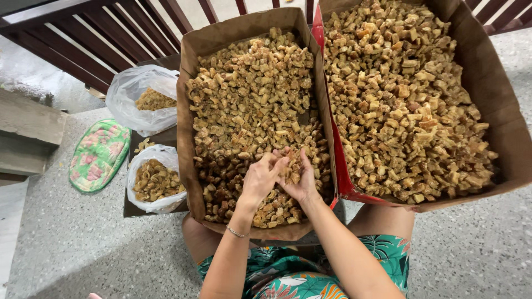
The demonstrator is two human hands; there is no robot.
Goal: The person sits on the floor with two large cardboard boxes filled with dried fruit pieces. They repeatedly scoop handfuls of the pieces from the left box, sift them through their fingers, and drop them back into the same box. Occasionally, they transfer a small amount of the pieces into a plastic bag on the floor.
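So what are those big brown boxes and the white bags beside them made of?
The big brown boxes look like matte corrugated cardboard: dull tan walls, folded flaps. The white bags seem to be thin plastic film: translucent, glossy, crinkled, with the brownish pieces showing through.

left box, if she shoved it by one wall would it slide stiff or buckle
The left box would probably buckle a little: its cardboard walls already bow outward. It likely feels heavy, filled with brown chunks across its floor. The loose chunks would probably shift and tumble, and the pieces between both hands look crumbly.
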